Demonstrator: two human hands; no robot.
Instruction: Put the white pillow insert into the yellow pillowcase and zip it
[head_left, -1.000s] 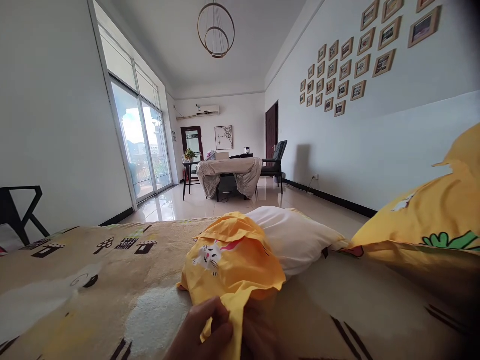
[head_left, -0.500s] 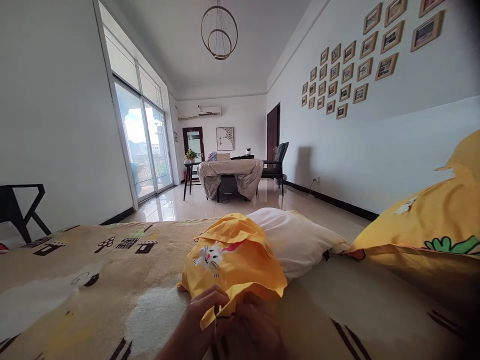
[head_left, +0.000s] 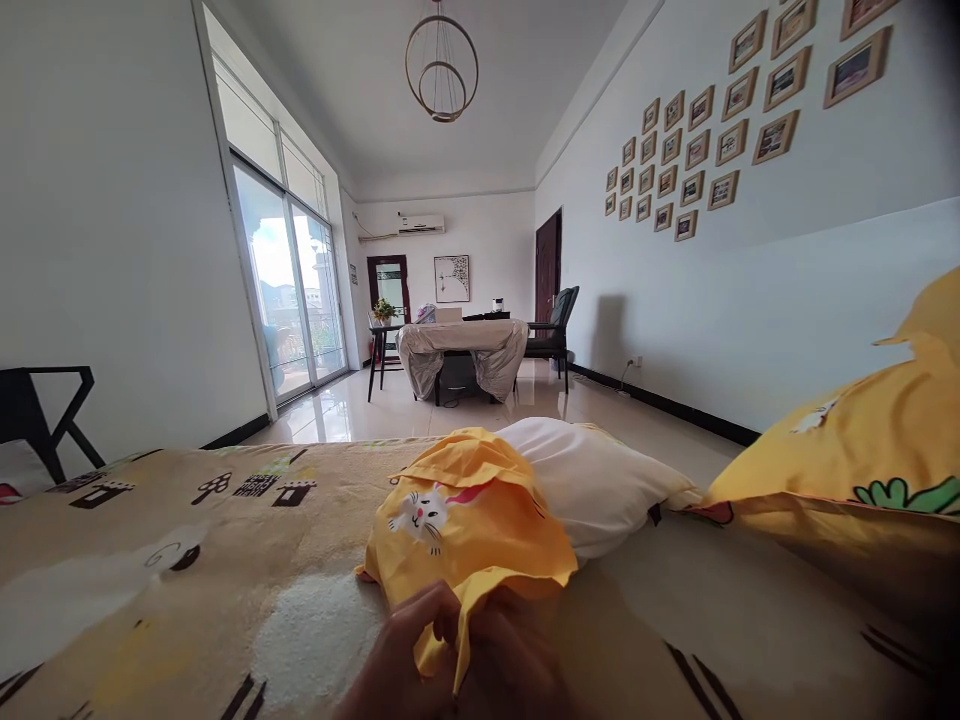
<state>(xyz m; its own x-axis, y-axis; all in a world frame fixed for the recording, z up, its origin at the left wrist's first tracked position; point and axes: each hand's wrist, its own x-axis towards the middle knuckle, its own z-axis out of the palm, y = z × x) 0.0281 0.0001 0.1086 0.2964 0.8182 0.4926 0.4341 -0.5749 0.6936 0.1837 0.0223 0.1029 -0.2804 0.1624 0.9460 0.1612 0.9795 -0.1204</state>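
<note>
A yellow pillowcase [head_left: 480, 515] with a white cat print lies bunched on the patterned bedspread [head_left: 315, 520]. At its near edge, my left hand [head_left: 412, 640] is closed on the cloth with bent fingers. My right hand [head_left: 510, 650] is beside it, closed at the same edge, its fingers partly hidden under the fabric and in shadow. A loose fold hangs down between the two hands. Behind and right of the pillowcase lies a white pillow [head_left: 600, 480], partly covered by the yellow cloth.
Another yellow pillow [head_left: 870, 430] leans at the right. A black chair [head_left: 52, 420] stands at the far left. Beyond the bed are a covered table [head_left: 465, 338], an armchair [head_left: 555, 320] and a glass door [head_left: 289, 290].
The near edge of the pillowcase has folded so that a flap hangs lower between my hands. Both hands have shifted slightly; the camera view has moved a little.
</note>
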